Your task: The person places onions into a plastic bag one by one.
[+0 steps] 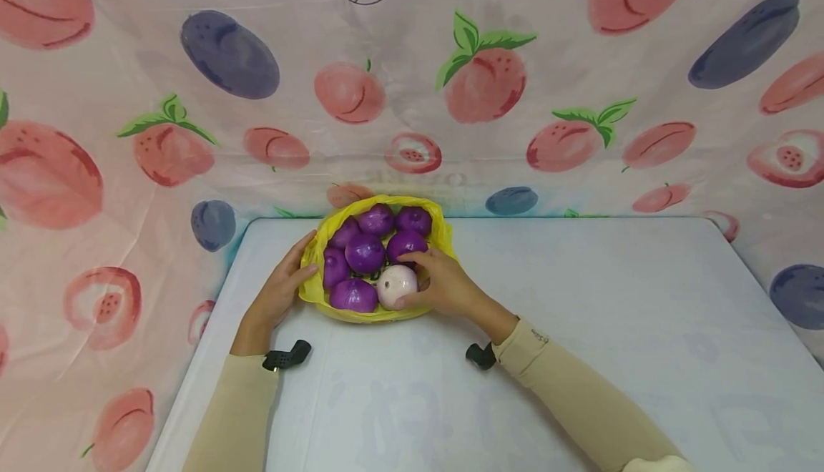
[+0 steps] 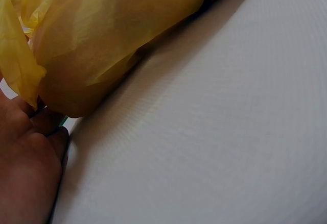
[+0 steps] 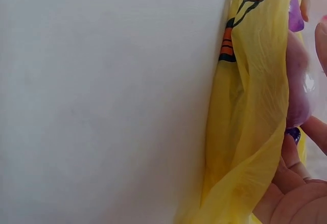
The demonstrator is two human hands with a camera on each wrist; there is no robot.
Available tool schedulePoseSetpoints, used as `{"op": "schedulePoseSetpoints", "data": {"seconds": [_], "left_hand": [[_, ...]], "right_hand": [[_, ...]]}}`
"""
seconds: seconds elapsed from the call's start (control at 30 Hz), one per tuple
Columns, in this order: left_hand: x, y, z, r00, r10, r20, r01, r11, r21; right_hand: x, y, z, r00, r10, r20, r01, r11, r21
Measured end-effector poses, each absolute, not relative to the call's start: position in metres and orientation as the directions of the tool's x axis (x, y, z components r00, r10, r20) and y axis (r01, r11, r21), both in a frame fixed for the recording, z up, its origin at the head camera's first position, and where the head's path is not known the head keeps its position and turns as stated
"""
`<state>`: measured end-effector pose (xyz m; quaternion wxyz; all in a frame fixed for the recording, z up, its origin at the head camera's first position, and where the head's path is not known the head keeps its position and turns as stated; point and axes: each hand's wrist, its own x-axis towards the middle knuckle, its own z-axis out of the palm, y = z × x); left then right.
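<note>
A yellow plastic bag (image 1: 446, 232) stands wide open near the table's far edge, full of several shiny purple onions (image 1: 365, 253). One pale, whitish-pink onion (image 1: 396, 287) sits at its near right side. My right hand (image 1: 449, 286) reaches over the bag's right rim and holds that pale onion between thumb and fingers. At the bag's left side, my left hand (image 1: 286, 282) grips the rim, thumb on the yellow plastic. In the left wrist view its fingers (image 2: 48, 122) curl at the bag's lower edge, partly hidden. The right wrist view catches the pale onion (image 3: 298, 81) behind the bag wall.
The bag rests on a white-covered table (image 1: 579, 300). Behind and beside the table hangs a pink curtain (image 1: 412, 43) printed with peaches and blue fruit. A black wrist camera (image 1: 287, 355) is strapped to the left wrist, another (image 1: 480, 356) to the right.
</note>
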<state>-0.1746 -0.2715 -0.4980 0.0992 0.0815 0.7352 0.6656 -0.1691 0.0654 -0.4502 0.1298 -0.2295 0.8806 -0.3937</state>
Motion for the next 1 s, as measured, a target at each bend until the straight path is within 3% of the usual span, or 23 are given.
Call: {"op": "schedulePoseSetpoints", "data": {"seconds": [0.43, 0.63, 1.0], "left_hand": [[-0.175, -0.272, -0.499, -0.968, 0.249, -0.038, -0.014, 0.097, 0.995], [-0.176, -0.272, -0.499, -0.965, 0.260, -0.028, -0.010, 0.068, 0.998], [-0.176, -0.272, -0.498, -0.966, 0.257, -0.036, -0.023, 0.054, 0.998]], "right_hand": [[-0.170, 0.082, -0.437, -0.881, -0.470, -0.053, -0.267, 0.587, -0.764], [-0.170, 0.100, -0.428, -0.896, -0.444, 0.003, -0.277, 0.555, -0.784], [-0.167, 0.144, -0.416, -0.936, -0.352, -0.017, -0.214, 0.607, -0.765]]}}
